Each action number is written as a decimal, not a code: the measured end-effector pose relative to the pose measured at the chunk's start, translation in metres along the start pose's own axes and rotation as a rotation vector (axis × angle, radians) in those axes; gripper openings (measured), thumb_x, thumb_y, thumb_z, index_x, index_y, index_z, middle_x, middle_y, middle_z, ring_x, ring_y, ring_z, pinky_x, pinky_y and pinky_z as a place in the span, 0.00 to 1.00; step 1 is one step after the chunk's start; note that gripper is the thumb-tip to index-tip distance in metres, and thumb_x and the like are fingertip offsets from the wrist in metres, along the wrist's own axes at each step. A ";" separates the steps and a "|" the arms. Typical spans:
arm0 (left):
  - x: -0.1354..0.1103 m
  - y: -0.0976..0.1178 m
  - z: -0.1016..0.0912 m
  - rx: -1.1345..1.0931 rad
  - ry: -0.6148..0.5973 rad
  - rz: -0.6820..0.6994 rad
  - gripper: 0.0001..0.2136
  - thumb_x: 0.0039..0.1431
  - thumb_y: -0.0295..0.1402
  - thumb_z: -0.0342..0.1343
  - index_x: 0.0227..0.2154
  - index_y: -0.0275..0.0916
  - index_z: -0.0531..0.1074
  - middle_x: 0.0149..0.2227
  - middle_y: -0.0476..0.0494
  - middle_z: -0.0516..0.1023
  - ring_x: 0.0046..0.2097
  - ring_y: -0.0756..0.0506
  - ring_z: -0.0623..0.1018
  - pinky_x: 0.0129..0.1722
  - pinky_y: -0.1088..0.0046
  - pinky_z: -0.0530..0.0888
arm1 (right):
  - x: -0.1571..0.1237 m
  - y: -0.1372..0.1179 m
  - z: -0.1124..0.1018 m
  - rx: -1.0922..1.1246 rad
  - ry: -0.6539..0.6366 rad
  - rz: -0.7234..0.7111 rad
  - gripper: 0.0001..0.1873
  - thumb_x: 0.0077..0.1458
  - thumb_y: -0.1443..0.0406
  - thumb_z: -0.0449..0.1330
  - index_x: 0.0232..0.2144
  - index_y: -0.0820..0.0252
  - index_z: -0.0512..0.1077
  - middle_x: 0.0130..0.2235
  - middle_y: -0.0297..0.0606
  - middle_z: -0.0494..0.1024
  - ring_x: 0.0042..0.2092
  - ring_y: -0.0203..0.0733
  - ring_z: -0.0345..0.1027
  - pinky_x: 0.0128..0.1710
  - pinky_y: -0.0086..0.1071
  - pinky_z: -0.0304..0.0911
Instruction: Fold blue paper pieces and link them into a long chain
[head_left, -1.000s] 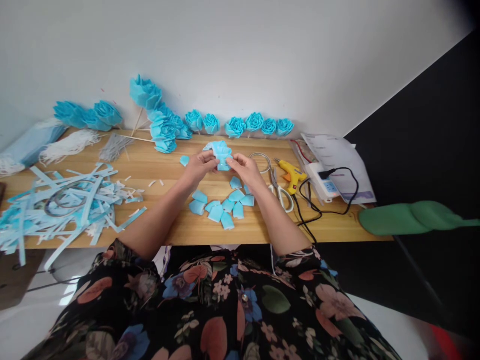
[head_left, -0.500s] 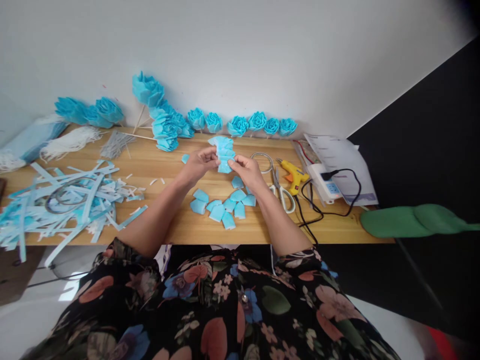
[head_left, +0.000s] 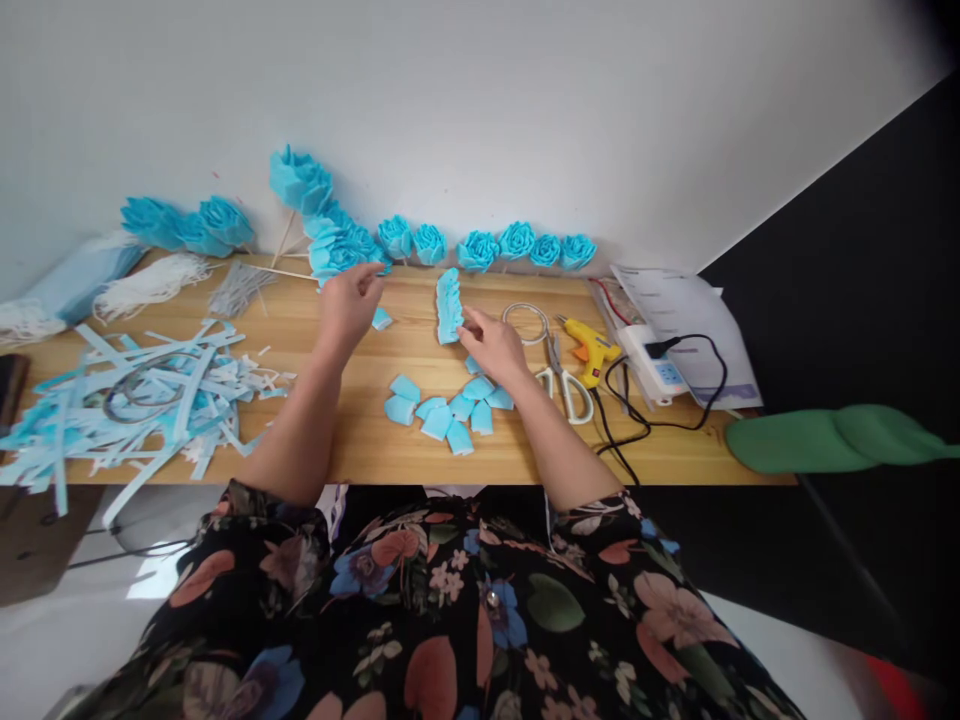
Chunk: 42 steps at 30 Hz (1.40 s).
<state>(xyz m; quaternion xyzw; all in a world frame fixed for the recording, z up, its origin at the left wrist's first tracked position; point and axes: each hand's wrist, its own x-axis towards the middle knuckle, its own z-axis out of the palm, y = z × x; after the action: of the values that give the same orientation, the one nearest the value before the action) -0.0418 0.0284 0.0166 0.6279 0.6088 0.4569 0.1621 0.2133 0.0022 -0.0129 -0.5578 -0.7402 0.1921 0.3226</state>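
Observation:
A ruffled light-blue strip [head_left: 448,308], pleated like crepe paper or soft fabric, stands lengthwise near the middle of the wooden table. My right hand [head_left: 495,343] is at its right edge, thumb and fingertips gripping it. My left hand [head_left: 347,308] is apart from the strip, over the table by the blue flowers, fingers curved and loosely apart with nothing visible in them. Just right of it lies a small blue petal piece [head_left: 382,319]. Several more cut petal pieces [head_left: 436,421] lie between my forearms, some partly hidden by the right hand.
Blue handmade flowers [head_left: 478,250] line the wall. At left are a heap of cut strips [head_left: 150,400], white cords [head_left: 150,285] and grey wires [head_left: 241,290]. Right are a wire coil [head_left: 525,323], scissors [head_left: 576,398], a yellow glue gun [head_left: 592,350] and a power strip [head_left: 654,365].
My left hand has let go of the ruffled strip and moved left and up. The strip has turned and looks narrower, with my right hand still beside it.

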 end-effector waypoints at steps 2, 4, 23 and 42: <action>0.002 -0.005 -0.009 0.136 -0.077 -0.006 0.15 0.60 0.34 0.55 0.45 0.36 0.82 0.38 0.41 0.83 0.39 0.42 0.76 0.44 0.68 0.69 | 0.000 0.002 -0.001 -0.008 0.056 -0.035 0.20 0.60 0.59 0.60 0.54 0.53 0.77 0.42 0.42 0.85 0.44 0.51 0.76 0.49 0.43 0.66; 0.003 -0.010 -0.012 0.258 -0.169 -0.020 0.12 0.59 0.35 0.58 0.40 0.37 0.83 0.35 0.40 0.82 0.37 0.42 0.75 0.40 0.68 0.68 | 0.001 0.003 -0.002 -0.002 0.097 -0.053 0.20 0.62 0.59 0.58 0.54 0.55 0.77 0.44 0.43 0.85 0.45 0.51 0.76 0.51 0.45 0.66; -0.012 0.025 0.013 -0.515 -0.337 -0.314 0.04 0.54 0.29 0.60 0.33 0.36 0.74 0.28 0.46 0.79 0.31 0.46 0.80 0.35 0.70 0.76 | -0.001 -0.014 -0.008 0.424 0.097 0.032 0.18 0.61 0.57 0.58 0.48 0.57 0.80 0.42 0.41 0.85 0.43 0.44 0.77 0.47 0.38 0.69; -0.033 0.050 0.033 -0.911 -0.579 -0.421 0.20 0.56 0.50 0.66 0.33 0.34 0.74 0.28 0.44 0.79 0.28 0.49 0.78 0.25 0.77 0.74 | -0.002 -0.028 -0.014 0.804 -0.049 0.229 0.20 0.45 0.48 0.68 0.25 0.58 0.75 0.26 0.32 0.76 0.27 0.32 0.61 0.25 0.27 0.56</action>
<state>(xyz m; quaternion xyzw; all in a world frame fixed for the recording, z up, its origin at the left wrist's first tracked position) 0.0196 -0.0003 0.0245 0.4595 0.3932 0.4407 0.6633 0.2033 -0.0094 0.0147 -0.4615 -0.5468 0.5136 0.4735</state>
